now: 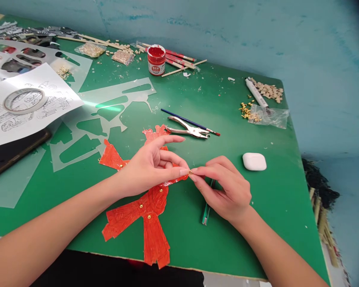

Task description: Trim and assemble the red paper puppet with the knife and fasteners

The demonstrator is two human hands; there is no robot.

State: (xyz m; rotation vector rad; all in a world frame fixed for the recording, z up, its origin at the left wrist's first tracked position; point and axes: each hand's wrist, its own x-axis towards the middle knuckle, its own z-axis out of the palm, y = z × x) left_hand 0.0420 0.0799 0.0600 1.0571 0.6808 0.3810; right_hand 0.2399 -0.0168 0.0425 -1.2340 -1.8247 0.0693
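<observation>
A red jointed paper puppet (155,199) lies on the green table, with small gold fasteners at its joints. My left hand (155,163) reaches over its upper body and hides part of it. Between finger and thumb, that hand pinches a small gold ring (190,172) at the end of the puppet's right-hand arm piece. From the other side, my right hand (224,187) pinches the same ring with thumb and index finger. Whether the ring passes through the arm piece I cannot tell. Partly under my right hand lies a green cutter (206,214).
Silver hole-punch pliers (194,130) and a blue paintbrush (184,117) lie beyond my hands. A red paint jar (156,60) stands farther back. At right are a white case (254,162) and gold fasteners (247,111). Cut plastic sheet (107,89) and a tape roll (8,104) lie left.
</observation>
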